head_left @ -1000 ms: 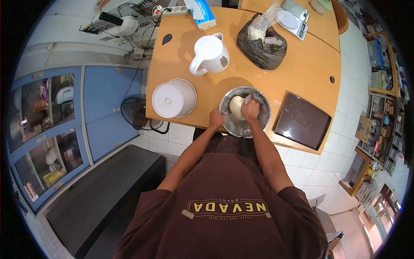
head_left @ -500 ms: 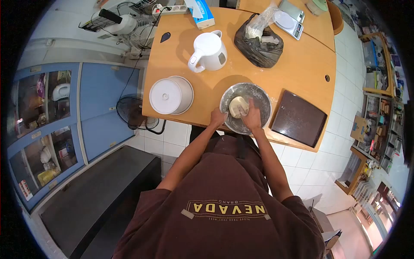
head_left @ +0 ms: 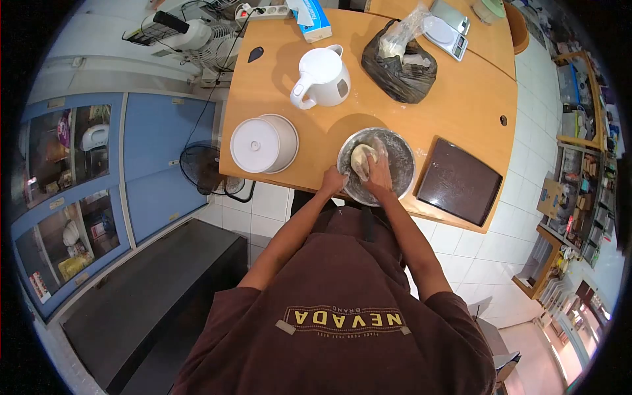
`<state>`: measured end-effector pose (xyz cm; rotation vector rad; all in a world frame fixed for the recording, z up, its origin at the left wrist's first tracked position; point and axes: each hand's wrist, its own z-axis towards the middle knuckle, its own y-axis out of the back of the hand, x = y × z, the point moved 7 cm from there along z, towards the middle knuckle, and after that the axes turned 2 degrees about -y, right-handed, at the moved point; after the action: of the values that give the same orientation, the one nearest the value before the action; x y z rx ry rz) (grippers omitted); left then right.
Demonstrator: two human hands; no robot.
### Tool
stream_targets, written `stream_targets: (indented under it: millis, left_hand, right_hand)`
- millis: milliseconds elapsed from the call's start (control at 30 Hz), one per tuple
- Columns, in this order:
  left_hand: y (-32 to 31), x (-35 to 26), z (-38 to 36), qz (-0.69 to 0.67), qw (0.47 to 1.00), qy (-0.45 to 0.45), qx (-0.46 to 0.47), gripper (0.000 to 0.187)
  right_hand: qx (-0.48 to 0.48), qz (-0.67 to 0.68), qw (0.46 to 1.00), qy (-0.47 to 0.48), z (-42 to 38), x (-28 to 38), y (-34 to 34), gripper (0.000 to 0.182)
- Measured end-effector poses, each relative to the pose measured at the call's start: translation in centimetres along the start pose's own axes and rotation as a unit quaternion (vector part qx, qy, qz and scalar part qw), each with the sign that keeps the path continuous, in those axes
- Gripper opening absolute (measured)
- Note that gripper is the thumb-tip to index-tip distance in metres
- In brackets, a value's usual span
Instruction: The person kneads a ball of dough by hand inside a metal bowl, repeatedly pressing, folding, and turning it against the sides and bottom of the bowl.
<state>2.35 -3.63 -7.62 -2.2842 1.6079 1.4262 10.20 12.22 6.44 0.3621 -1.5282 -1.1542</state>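
A pale ball of dough (head_left: pixel 360 158) lies inside a metal mixing bowl (head_left: pixel 406 172) dusted with flour, close to the table's near edge. My left hand (head_left: pixel 334 180) grips the bowl's rim on its left side, fingers closed over the edge. Inside the bowl, my right hand (head_left: pixel 378 174) is against the dough's right side, its fingers curled onto it; it seems to wear a clear plastic glove. The hand hides part of the dough.
Left of the bowl stands a lidded white container (head_left: pixel 264 145), with a white jug (head_left: pixel 321 76) behind it. A dark baking tray (head_left: pixel 459 181) lies to the right. Farther back are a black plastic bag (head_left: pixel 399 72), a kitchen scale (head_left: pixel 445 36) and a tissue box (head_left: pixel 312 23).
My right hand has shifted from on top of the dough to its right side, and the dough sits slightly farther left. My left hand stays on the rim.
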Motion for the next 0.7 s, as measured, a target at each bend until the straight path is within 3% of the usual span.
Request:
stream_targets:
  millis: [100,300,400,500,700]
  left_hand:
    - [1.3,-2.5,-1.1,-0.010,1.000,-0.008,0.028,0.048]
    - [0.8,-0.1,0.4,0.051,0.998,0.013,0.037,0.043]
    - [1.2,-0.5,0.5,0.026,0.999,-0.003,0.036,0.042]
    - [2.6,-2.7,0.0,0.021,0.999,0.017,0.042,0.039]
    - [3.3,-3.9,-0.7,0.014,1.000,-0.018,0.004,0.037]
  right_hand:
    - [0.075,-0.016,0.997,-0.001,0.1,0.0,-1.4,0.054]
    - [0.086,-0.109,0.990,-0.010,1.7,-2.0,-4.0,0.037]
    - [0.102,-0.080,0.989,-0.073,3.3,-2.4,-4.2,0.028]
    - [0.005,-0.070,0.991,-0.113,4.2,-2.2,-3.7,0.026]
    - [0.067,-0.050,0.976,-0.201,4.7,-4.5,-4.7,0.031]
